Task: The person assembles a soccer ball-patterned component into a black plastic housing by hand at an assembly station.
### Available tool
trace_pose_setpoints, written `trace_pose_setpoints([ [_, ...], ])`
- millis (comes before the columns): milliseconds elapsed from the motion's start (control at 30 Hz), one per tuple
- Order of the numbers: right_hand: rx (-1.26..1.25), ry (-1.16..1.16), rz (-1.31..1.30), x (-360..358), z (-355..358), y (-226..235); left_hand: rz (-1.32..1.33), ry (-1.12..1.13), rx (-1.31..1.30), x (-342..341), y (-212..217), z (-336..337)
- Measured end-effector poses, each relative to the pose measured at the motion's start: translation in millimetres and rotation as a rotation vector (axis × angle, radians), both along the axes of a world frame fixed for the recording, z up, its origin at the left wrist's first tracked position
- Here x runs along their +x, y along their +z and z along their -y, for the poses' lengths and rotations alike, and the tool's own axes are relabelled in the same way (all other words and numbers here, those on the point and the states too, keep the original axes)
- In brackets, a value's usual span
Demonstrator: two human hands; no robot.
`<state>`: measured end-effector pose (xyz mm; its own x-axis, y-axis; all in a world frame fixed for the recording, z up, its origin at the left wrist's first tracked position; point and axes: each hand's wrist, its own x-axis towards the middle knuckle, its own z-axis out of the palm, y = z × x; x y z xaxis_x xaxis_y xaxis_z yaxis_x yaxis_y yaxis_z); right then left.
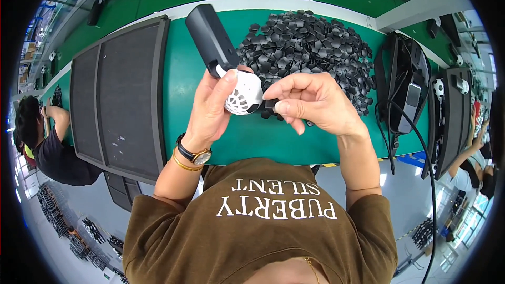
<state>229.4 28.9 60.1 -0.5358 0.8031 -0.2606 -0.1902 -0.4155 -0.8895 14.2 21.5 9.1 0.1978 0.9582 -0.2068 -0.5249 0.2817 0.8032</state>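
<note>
White ball [251, 85] with black handle [211, 37], clamped in the worker's left hand [211, 100] between the workbench's [181, 84] near and far edges; one dark panel [253, 109] apparently fitted, a black piece [270, 103] pinched in the right hand [318, 102], the far-edge heap [315, 44] unfitted.

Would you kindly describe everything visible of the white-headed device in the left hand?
The white-headed device has a rounded, plastic-looking head with slotted openings low down and a black patch at lower right. Its boxy black body tilts up and left. The left hand holds it above the green table; a small black piece in the right hand is beside the head, contact unclear.
</note>
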Motion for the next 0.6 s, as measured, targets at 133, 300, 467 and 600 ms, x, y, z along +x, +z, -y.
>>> trace_pose_setpoints([
  [133, 0.135, -0.052, 0.108, -12, -4, -3, -0.002, -0.016, 0.036, 2, -2, -1],
  [300, 0.263, -0.16, 0.228, -25, -4, -7, -0.054, -0.039, 0.099, 3, -4, -3],
  [467, 0.233, -0.194, 0.267, -29, -2, -9, -0.102, -0.023, 0.14, 5, -6, -2],
  [600, 0.228, -0.173, 0.308, -28, -4, -12, -0.126, -0.013, 0.156, 6, -8, -3],
])
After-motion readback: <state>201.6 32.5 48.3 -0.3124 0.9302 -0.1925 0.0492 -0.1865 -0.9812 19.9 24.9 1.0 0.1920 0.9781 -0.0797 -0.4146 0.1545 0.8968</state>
